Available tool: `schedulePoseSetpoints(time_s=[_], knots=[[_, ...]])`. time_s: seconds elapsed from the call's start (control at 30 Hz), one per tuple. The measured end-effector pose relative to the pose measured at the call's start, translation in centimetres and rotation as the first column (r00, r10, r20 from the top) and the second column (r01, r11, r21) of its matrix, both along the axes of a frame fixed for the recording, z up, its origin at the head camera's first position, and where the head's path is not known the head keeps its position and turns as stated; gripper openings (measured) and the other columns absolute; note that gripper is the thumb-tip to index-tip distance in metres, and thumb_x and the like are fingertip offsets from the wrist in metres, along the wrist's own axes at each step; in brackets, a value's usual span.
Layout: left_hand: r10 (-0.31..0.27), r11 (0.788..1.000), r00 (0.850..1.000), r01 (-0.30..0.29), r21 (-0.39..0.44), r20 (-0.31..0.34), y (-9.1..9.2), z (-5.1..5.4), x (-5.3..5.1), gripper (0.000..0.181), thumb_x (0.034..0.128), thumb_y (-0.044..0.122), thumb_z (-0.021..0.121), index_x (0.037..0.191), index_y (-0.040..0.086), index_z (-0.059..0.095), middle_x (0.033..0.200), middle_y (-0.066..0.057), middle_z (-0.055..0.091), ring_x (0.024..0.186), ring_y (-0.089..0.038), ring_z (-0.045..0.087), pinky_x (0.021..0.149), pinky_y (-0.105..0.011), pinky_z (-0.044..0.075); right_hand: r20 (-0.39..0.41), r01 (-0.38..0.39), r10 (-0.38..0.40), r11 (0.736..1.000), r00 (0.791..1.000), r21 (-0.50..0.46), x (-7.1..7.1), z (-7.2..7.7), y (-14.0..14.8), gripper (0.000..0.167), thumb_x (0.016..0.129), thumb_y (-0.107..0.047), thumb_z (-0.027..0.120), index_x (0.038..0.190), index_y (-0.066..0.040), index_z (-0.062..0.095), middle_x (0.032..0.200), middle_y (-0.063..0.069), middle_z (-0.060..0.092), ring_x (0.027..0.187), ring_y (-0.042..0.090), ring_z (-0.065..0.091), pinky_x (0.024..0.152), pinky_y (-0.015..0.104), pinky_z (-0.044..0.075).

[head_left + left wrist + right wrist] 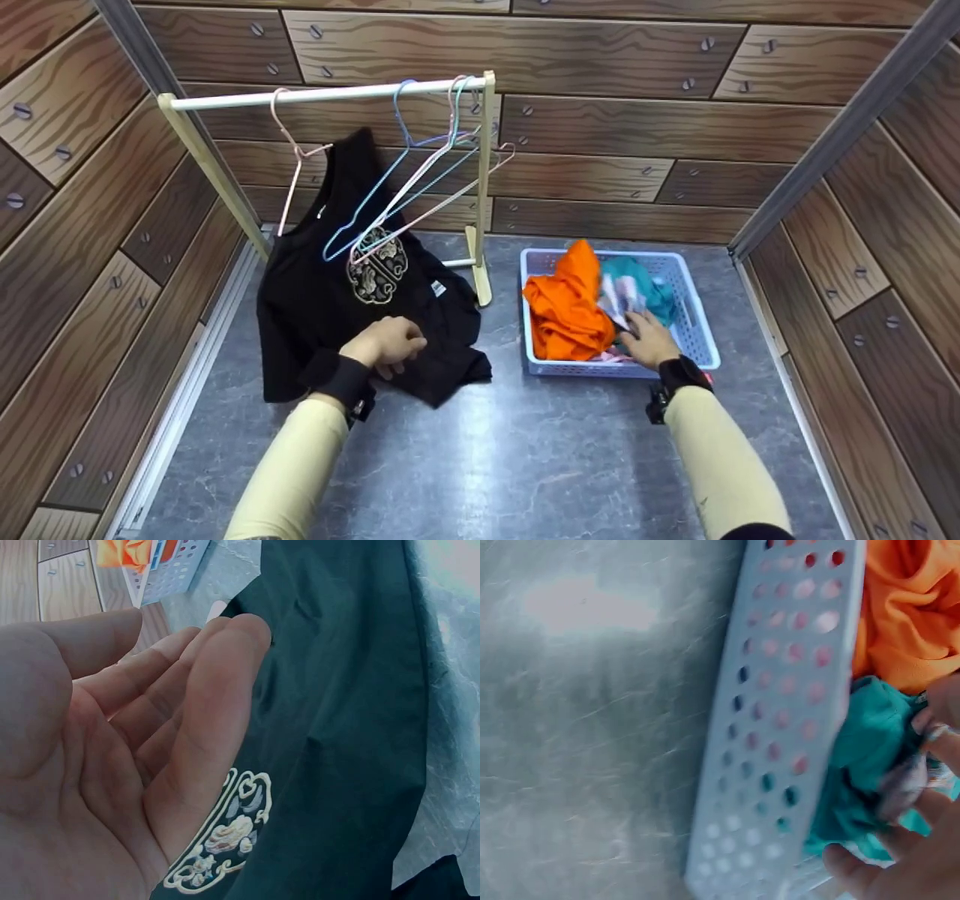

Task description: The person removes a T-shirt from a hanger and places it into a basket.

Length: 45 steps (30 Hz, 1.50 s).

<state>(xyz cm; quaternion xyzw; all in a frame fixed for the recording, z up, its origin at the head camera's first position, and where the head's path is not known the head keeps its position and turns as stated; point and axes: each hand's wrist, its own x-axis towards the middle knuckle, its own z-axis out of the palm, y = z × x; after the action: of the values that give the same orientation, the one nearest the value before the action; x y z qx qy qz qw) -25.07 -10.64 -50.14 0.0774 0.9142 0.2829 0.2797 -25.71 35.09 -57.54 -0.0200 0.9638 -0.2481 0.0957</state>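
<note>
Black cloth at the left: a shirt (300,322), slung by one shoulder from a pink hanger (292,189), with the hook over the white rail (345,93) of a pale stand (206,165). Shows a gold-edged emblem (375,279) on the front and a small white label (438,288) near one side. Holds the left hand (386,345) before the lower part of the shirt, fingers loosely bent, thumb apart, nothing gripped; cannot tell whether the fingertips touch the fabric.

Reaches with the right hand (651,343) into a pale blue basket (697,322), set on the grey floor (555,450) to the right of the stand. Touches a light patterned cloth (621,294) with partly bent fingers; cannot tell, for the blur, whether pinched or merely brushed. Beside and under that piece, teal cloth (660,300); in the left half of the basket, a heap of orange cloth (570,322).

Toward the right end of the rail, a blue hanger (409,142), with pink and mint ones bunched close by, all slanting across the view of the shirt. Around the wrists, black straps (339,379); along the forearms, pale yellow sleeves (292,457). Behind, a wall (420,52) of wood-grain panels with printed screw heads.
</note>
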Motion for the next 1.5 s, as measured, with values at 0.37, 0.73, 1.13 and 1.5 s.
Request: schedulePoseSetpoints(time_s=[0.37,0.73,1.13,1.5], knots=[[-0.004,0.999,1.000,0.003,-0.034,-0.026,-0.9,0.9,-0.2,0.026,0.0998,0.026,0.054,0.104,0.005,0.068,0.095,-0.018,0.071,0.064,-0.026,0.072,0.046,-0.033,0.056,0.098,0.009,-0.017,0.997,0.995,0.079,0.4,2.6,-0.4,0.050,0.098,-0.022,0.044,0.144,0.000,0.043,0.146,0.035,0.037,0.134,0.053,0.036,0.108,0.063,0.033],[-0.066,0.976,0.980,0.024,-0.218,-0.187,-3.1,4.4,-0.4,0.030,0.0991,0.033,0.054,0.107,0.009,0.069,0.069,-0.011,0.069,0.048,-0.017,0.065,0.043,-0.029,0.053,-0.096,-0.106,0.118,0.987,0.988,0.124,1.8,5.9,-5.7,0.031,0.090,-0.018,0.060,0.117,-0.004,0.067,0.111,0.020,0.070,0.102,0.040,0.065,0.086,0.054,0.050],[-0.100,0.934,0.959,-0.001,-0.356,-0.266,-6.4,5.8,1.2,0.030,0.0976,0.037,0.054,0.100,0.012,0.070,0.095,-0.018,0.073,0.081,-0.037,0.071,0.073,-0.048,0.054,0.059,-0.307,0.304,0.950,0.951,0.053,3.4,4.5,-10.9,0.034,0.091,-0.024,0.067,0.118,-0.004,0.067,0.107,0.017,0.072,0.098,0.033,0.067,0.087,0.050,0.052],[0.074,0.875,0.920,-0.245,-0.418,-0.384,-11.2,12.4,1.3,0.050,0.0979,0.040,0.050,0.116,-0.004,0.062,0.120,-0.036,0.059,0.100,-0.051,0.063,0.082,-0.061,0.050,0.150,-0.319,0.318,0.948,0.936,-0.015,5.4,2.3,-13.3,0.034,0.091,-0.022,0.067,0.119,-0.003,0.066,0.106,0.015,0.072,0.098,0.030,0.068,0.086,0.046,0.054]])
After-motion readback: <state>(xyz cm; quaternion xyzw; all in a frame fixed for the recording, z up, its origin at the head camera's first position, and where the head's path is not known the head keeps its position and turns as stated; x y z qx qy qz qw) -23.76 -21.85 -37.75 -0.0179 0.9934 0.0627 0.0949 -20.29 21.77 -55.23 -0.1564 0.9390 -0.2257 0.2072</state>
